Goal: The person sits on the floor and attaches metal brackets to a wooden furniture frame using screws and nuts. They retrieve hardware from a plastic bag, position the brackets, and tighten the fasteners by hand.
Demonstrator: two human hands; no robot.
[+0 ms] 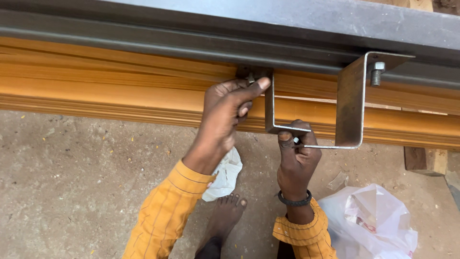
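A bent grey steel bracket (350, 103) hangs under a dark metal rail (143, 38). A bolt with a nut (377, 73) pokes down through its right flange. My left hand (224, 112) reaches up to the bracket's left flange, with thumb and fingers pinched on a small nut or bolt (250, 77) under the rail. My right hand (296, 153) grips the bottom bar of the bracket from below and wears a dark wristband. Both sleeves are mustard yellow.
An orange moulded wooden frame (96, 81) runs along below the rail. On the concrete floor (72, 182) lie a white plastic bag (371, 220), a crumpled white cloth (225, 175), a wooden block (424, 160) and my bare foot (225, 211).
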